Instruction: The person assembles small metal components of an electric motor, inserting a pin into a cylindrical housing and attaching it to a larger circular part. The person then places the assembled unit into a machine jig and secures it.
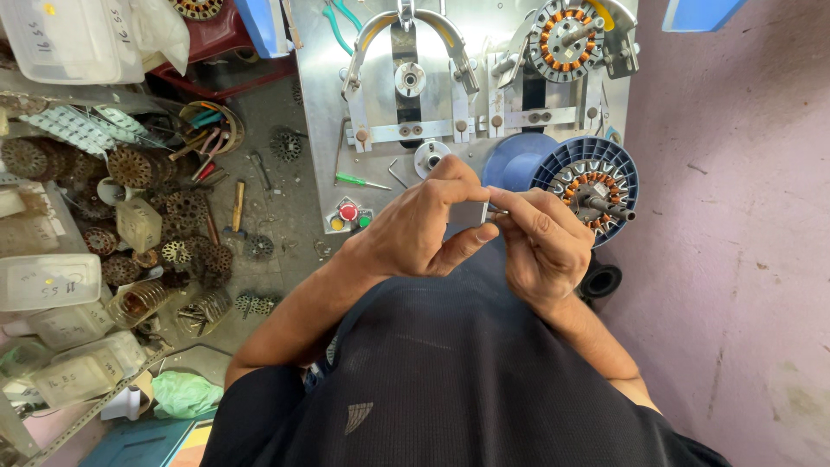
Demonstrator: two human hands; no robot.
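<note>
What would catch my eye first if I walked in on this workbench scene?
At centre, the person's left hand and right hand pinch a small flat grey metal piece. Just beyond, a blue plastic spool fronts a copper-wound round stator on the silver metal machine panel. Left, rusty round cores pile up.

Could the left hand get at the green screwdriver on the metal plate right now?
Probably yes. The screwdriver lies uncovered just beyond the left hand, with nothing between them. But that hand's grip is on a small grey piece, shared with the right hand, so it would need freeing first.
</note>
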